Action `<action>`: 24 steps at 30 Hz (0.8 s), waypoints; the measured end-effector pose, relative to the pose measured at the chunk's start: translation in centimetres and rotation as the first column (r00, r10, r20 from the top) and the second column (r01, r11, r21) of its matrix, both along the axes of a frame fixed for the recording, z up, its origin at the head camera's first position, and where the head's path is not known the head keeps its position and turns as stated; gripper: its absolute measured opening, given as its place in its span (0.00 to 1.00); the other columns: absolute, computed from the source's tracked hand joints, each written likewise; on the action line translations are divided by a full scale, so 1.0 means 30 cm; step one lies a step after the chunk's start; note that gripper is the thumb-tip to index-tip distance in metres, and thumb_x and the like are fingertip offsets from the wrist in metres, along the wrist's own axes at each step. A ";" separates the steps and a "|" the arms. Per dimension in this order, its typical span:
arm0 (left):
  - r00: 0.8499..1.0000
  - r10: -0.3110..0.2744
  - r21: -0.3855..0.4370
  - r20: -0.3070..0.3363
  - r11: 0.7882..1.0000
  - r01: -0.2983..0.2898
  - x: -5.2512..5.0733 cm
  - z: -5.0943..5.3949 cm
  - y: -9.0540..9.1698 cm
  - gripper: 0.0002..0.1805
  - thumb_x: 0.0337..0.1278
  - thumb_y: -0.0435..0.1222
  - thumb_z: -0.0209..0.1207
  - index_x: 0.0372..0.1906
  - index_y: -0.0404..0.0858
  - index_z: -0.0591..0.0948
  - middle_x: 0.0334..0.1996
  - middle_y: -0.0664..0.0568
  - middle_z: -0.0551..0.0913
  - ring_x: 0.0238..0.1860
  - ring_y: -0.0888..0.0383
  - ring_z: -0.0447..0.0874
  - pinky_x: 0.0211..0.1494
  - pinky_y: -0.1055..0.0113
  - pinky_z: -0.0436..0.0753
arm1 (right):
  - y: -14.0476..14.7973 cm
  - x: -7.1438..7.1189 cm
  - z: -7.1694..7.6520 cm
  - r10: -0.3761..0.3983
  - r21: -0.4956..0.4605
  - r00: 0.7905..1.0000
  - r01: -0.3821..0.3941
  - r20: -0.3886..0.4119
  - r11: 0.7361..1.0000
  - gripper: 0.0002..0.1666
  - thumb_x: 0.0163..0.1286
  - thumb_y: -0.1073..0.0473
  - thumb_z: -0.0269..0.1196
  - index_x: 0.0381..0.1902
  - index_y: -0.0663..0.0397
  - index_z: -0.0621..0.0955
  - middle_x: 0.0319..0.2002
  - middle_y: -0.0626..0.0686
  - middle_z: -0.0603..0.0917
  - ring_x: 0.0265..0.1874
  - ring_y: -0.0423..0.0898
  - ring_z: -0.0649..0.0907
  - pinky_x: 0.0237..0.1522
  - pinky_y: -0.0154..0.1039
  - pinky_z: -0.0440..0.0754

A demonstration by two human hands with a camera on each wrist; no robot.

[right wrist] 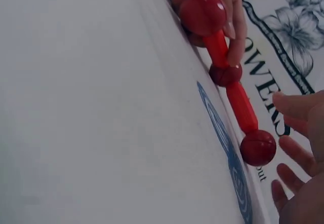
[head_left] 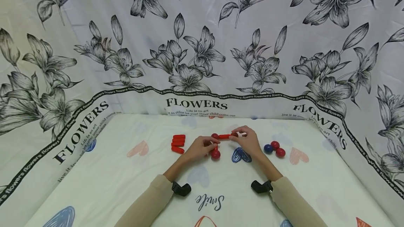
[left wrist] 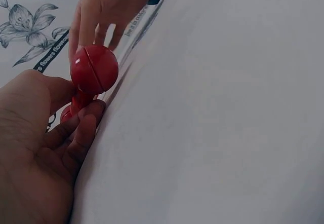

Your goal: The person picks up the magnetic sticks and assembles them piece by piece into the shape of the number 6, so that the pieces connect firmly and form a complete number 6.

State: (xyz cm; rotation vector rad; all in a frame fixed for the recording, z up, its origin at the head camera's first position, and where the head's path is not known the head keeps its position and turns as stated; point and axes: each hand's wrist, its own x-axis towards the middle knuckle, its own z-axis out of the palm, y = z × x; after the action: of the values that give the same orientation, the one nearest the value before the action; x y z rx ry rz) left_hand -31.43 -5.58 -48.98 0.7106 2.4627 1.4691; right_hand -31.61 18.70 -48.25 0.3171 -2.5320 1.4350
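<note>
Red balls and red rods are joined in a bent chain: a near ball (head_left: 216,155), a corner ball (head_left: 215,136), a rod (head_left: 224,136) running right, and an end ball (right wrist: 258,147). My left hand (head_left: 200,148) pinches the part between near ball and corner, its thumb and fingers round the rod behind the near ball (left wrist: 94,69) in the left wrist view. My right hand (head_left: 249,142) is beside the end ball; in the right wrist view its fingers (right wrist: 298,155) are spread, with a gap between them and the ball.
Several loose red rods (head_left: 178,141) lie left of my left hand. Right of my right hand sit a blue ball (head_left: 268,149) and two red balls (head_left: 280,152) close together. A flower-printed curtain (head_left: 195,62) stands behind the cloth-covered table (head_left: 142,185).
</note>
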 end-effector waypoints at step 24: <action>1.000 -0.007 -0.023 -0.021 1.000 0.006 0.005 0.007 0.004 0.13 0.63 0.45 0.56 0.50 0.51 0.83 0.27 0.55 0.78 0.30 0.59 0.76 0.28 0.67 0.78 | -0.008 -0.054 -0.061 0.028 0.108 1.000 -0.029 0.010 0.994 0.16 0.57 0.47 0.69 0.43 0.41 0.86 0.39 0.47 0.84 0.36 0.46 0.74 0.39 0.38 0.70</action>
State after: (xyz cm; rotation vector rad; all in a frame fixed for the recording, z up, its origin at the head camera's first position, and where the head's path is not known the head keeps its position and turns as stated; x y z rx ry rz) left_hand -31.28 -5.48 -48.77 0.7324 2.4864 1.4355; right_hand -33.22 18.46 -50.08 0.3677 -2.6275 1.3143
